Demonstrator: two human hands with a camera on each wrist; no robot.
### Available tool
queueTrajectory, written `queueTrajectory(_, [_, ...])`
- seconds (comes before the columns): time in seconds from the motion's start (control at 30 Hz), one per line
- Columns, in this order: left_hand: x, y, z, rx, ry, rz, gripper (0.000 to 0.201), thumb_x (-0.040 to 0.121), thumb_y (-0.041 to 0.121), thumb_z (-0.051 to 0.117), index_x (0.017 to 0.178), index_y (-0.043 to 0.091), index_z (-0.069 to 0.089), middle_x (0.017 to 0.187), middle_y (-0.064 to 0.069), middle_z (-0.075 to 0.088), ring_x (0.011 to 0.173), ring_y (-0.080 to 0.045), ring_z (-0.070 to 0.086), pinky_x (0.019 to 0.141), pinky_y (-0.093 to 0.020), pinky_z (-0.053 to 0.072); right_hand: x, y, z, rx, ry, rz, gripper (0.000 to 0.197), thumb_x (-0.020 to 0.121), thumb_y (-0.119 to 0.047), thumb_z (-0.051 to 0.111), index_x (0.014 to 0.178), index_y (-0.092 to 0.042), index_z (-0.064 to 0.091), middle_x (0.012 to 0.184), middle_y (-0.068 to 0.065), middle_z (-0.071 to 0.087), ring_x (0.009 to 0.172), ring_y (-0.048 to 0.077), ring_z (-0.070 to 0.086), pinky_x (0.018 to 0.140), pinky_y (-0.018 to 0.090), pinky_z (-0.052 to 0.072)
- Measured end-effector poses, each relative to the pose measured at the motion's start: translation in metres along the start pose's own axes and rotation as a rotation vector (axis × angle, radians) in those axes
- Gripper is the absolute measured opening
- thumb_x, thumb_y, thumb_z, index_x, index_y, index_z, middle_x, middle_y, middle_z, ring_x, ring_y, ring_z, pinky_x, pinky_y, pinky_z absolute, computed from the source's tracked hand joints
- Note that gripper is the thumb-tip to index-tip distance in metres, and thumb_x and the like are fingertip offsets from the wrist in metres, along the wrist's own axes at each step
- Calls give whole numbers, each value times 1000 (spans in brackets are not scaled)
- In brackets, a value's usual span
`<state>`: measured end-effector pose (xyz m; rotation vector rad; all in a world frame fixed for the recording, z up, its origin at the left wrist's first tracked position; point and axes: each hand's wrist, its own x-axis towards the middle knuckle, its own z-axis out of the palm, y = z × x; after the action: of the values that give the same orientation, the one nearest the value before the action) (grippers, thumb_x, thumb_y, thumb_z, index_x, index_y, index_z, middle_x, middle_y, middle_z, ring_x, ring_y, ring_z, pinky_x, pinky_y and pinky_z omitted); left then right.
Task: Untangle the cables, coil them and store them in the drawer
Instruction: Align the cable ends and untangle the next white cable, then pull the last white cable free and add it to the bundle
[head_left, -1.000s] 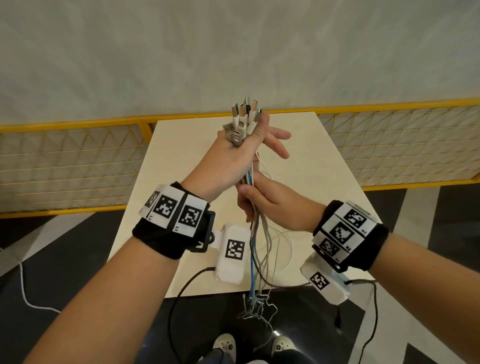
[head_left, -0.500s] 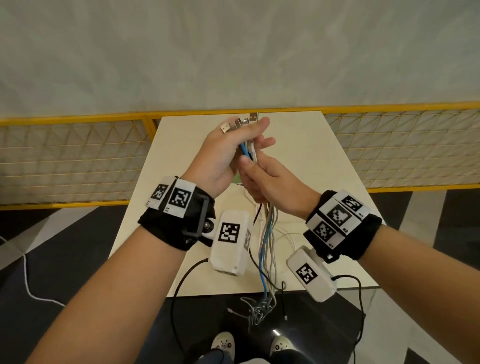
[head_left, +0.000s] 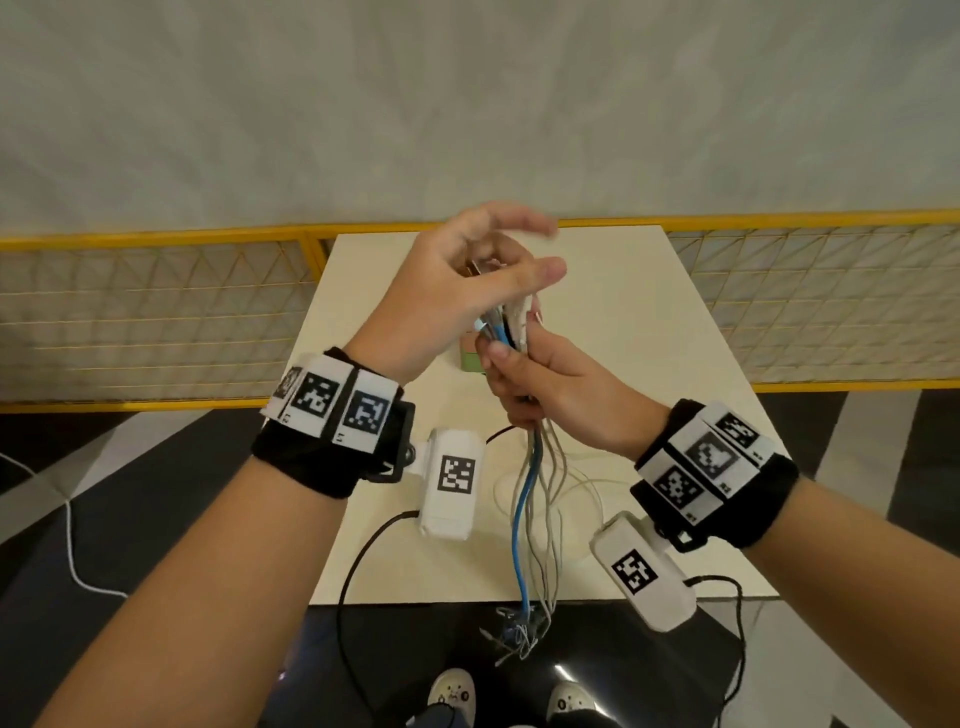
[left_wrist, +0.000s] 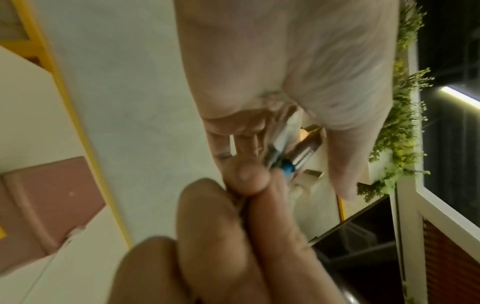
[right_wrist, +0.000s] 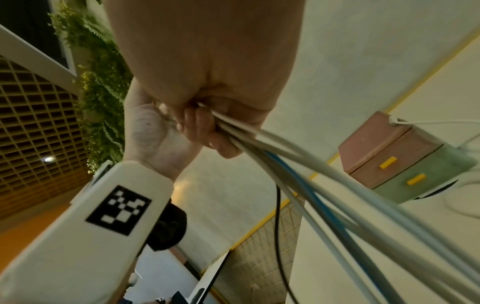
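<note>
A bundle of grey, white and blue cables (head_left: 525, 499) hangs from my right hand (head_left: 511, 364), whose fingers curl round it just below the plug ends (head_left: 511, 325). The loose cable tails (head_left: 514, 629) dangle past the table's near edge. My left hand (head_left: 535, 249) hovers over the plug ends with thumb and fingers spread and blurred. In the left wrist view the plugs (left_wrist: 285, 156) lie against the left palm above the right fingers (left_wrist: 221, 226). The right wrist view shows the gripped cables (right_wrist: 311, 185) and the pink and green drawer box (right_wrist: 389, 158).
The cream table (head_left: 649, 338) stands against a yellow mesh fence (head_left: 156, 312) and a pale wall. Loose white cable loops (head_left: 582, 483) lie on it under my hands. Black camera leads (head_left: 353, 571) hang off my wrists.
My right hand has slid up the bundle to just under the plugs. The left hand came down slightly and its fingers have spread away from the plug ends.
</note>
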<state>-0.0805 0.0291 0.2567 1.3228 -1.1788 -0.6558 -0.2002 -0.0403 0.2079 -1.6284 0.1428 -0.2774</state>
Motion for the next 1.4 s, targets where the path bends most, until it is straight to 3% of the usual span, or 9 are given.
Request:
queueTrajectory(0.13, [5, 1, 11, 155, 41, -8, 34, 99, 25, 54, 71, 6, 52, 66, -12, 56, 47, -3, 53, 51, -13, 41, 3, -2, 3, 12, -40, -8, 24, 103, -12, 24, 86, -11, 41, 66, 4, 31, 52, 19, 36, 52, 27, 38])
queueTrajectory(0.33, [5, -23, -3, -527, 146, -244, 85, 74, 63, 69, 142, 22, 37, 115, -4, 63, 87, -19, 67, 62, -34, 55, 6, -1, -4, 62, 141, -47, 24, 104, -17, 26, 83, -13, 38, 58, -12, 33, 48, 8, 23, 48, 28, 17])
queueTrajectory(0.43, [-2, -33, 8, -135, -106, -259, 56, 80, 47, 72, 120, 10, 59, 99, -8, 71, 84, -23, 70, 62, -31, 56, 12, -2, -8, 10, 154, -52, 24, 103, -9, 30, 83, -13, 43, 55, -12, 34, 47, 7, 26, 45, 22, 23])
queueTrajectory(0.6, [8, -24, 14, 54, 20, -233, 44, 99, 40, 51, 93, 4, 76, 98, -7, 76, 86, -14, 72, 55, -21, 55, 19, -6, -13, 15, 126, 12, 11, 89, -4, 42, 92, 4, 49, 62, 2, 41, 52, 10, 37, 51, 26, 31])
queueTrajectory(0.73, [9, -22, 15, 113, 73, -168, 51, 102, 39, 45, 77, 5, 74, 85, -5, 77, 54, -12, 67, 40, -21, 48, 22, -4, -23, -205, 58, -47, 25, 97, -7, 40, 116, 7, 46, 83, 21, 51, 69, 27, 56, 67, 33, 51])
queueTrajectory(0.83, [18, -21, 10, -38, 213, -133, 53, 102, 38, 45, 56, 12, 48, 59, -3, 67, 57, -25, 67, 60, -34, 58, 21, 10, -26, -491, -98, -39, 24, 102, -15, 31, 97, -1, 50, 89, 11, 55, 85, 20, 66, 82, 34, 53])
queueTrajectory(1.07, [29, -19, -4, -293, 333, -153, 51, 102, 42, 43, 57, 20, 31, 50, 5, 26, 38, -8, 19, 40, -19, 16, 21, 67, -12, -613, -307, 40, 20, 102, -15, 31, 90, -20, 45, 87, -8, 50, 77, -3, 48, 76, 14, 38])
queueTrajectory(1.27, [27, -25, -23, -211, 300, -212, 51, 101, 43, 45, 57, 19, 33, 50, 6, 26, 37, -8, 20, 40, -17, 16, 1, 158, -24, -768, -630, 527, 82, 87, -27, 65, 149, -15, 14, 155, 5, 23, 142, 22, 26, 118, 35, 20])
queueTrajectory(1.4, [19, -48, -31, -120, 305, -323, 49, 98, 39, 53, 56, 21, 36, 51, 4, 27, 38, -10, 19, 40, -19, 14, 17, 172, -65, -710, -286, 572, 59, 81, -6, 69, 134, -11, 45, 136, 10, 47, 124, 25, 49, 96, 24, 41])
